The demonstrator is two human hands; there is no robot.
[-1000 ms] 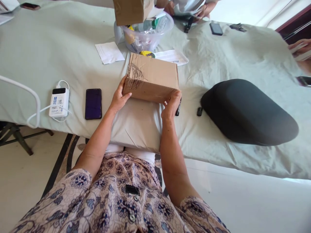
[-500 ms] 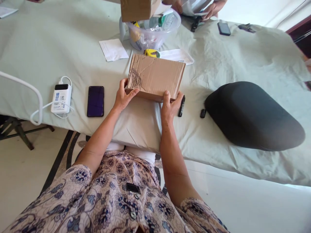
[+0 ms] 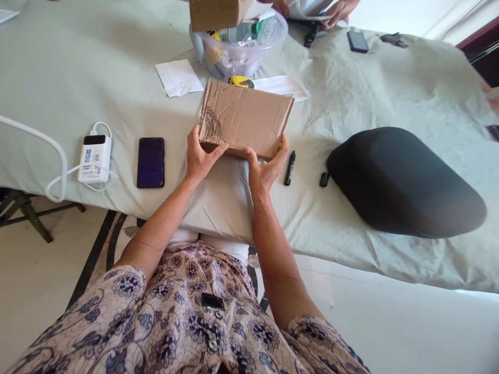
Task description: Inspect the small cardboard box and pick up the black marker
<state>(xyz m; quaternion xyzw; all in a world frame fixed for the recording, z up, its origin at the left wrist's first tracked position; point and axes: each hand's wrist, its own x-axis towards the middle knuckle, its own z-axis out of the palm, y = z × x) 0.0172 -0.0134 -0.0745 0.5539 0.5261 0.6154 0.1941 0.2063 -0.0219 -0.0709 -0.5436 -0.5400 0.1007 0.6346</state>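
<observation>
The box (image 3: 245, 118) is sitting between both hands' fingers (image 3: 218, 153) on the counter (image 3: 78, 78); the phone (image 3: 150, 161) and charger (image 3: 93, 158) are lying left of them, the marker (image 3: 289, 168) just right, the bowl (image 3: 237, 44) behind

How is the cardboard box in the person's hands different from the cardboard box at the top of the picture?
The near cardboard box is wholly in view, held at both ends by the left hand and right hand over the table; the far cardboard box is cut off by the picture's edge and sits above the clear plastic bowl. The near cardboard box bears a dark scribble; the far cardboard box shows none. Both are plain brown.
</observation>
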